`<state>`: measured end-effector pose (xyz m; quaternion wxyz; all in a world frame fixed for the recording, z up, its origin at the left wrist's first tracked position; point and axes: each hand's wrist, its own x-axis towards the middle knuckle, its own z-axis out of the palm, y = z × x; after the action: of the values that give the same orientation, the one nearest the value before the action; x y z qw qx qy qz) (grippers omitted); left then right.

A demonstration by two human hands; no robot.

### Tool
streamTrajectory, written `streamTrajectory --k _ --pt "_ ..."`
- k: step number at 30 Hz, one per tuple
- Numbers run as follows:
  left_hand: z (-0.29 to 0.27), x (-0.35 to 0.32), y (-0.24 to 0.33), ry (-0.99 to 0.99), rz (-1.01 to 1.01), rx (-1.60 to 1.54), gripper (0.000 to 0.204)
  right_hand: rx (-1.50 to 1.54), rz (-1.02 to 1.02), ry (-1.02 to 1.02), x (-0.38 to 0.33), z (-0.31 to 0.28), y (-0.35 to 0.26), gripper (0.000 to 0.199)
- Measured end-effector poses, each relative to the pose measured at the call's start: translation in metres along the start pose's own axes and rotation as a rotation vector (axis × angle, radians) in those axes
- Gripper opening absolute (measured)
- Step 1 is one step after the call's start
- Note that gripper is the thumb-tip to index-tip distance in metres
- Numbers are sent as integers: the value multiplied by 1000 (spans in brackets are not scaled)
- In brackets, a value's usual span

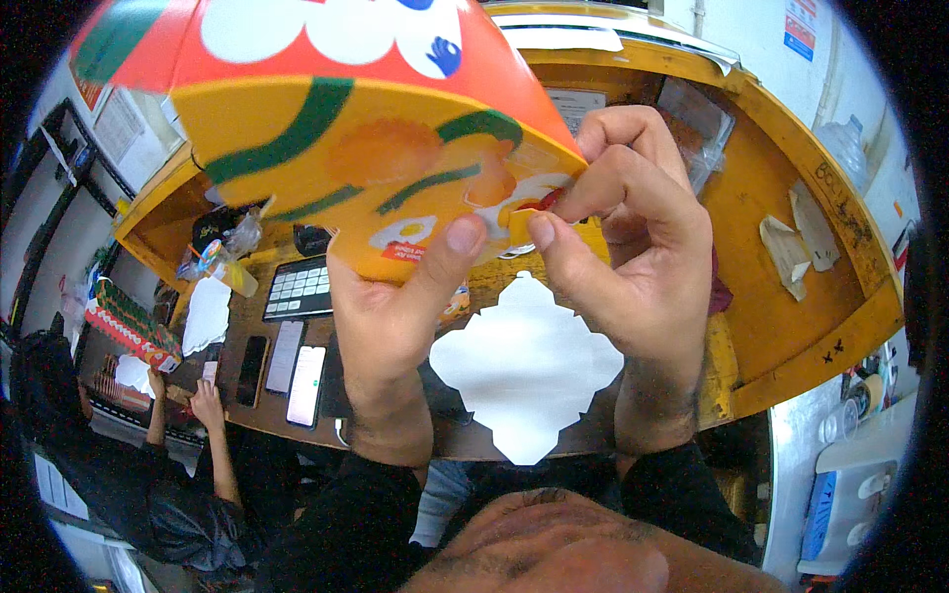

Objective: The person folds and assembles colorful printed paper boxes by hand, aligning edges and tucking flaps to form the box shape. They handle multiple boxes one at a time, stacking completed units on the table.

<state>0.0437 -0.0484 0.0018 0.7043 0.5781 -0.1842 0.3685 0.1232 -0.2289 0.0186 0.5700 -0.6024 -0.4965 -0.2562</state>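
Observation:
A large printed cardboard box (297, 128), yellow on one side and red with white shapes on another, is held up close before me. My left hand (386, 306) supports it from below, with the thumb pressed on the yellow face. At the box's right corner, my right hand (633, 247) pinches a small yellow tab (522, 227) between thumb and bent fingers. Below the hands, a white die-cut card sheet (524, 361) with notched edges lies on the table's near edge. The far side of the box is hidden.
Phones (305, 385) and a tablet (299, 289) lie on the brown table (267, 420) to the left. A yellow wooden shelf frame (781, 346) curves along the back and right. At far left, another person's hand (208, 405) is near a patterned box (133, 326).

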Motion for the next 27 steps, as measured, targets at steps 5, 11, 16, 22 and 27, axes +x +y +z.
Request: streamTrajectory --k 5,11,16,22,27 --pt "-9 -19 7 5 -191 -48 77 69 66 -56 -1 -6 -11 17" --pt "-16 -32 0 -203 -230 -346 96 448 72 131 -5 2 -9 59" --pt "-12 -23 -1 -150 -110 -207 75 403 88 48 -4 -4 2 64" --pt "7 -15 -2 -80 7 -34 46 330 166 40 -3 -8 -8 49" --pt "12 -28 -3 -138 104 -114 45 -52 202 -44 -10 -15 -32 53"
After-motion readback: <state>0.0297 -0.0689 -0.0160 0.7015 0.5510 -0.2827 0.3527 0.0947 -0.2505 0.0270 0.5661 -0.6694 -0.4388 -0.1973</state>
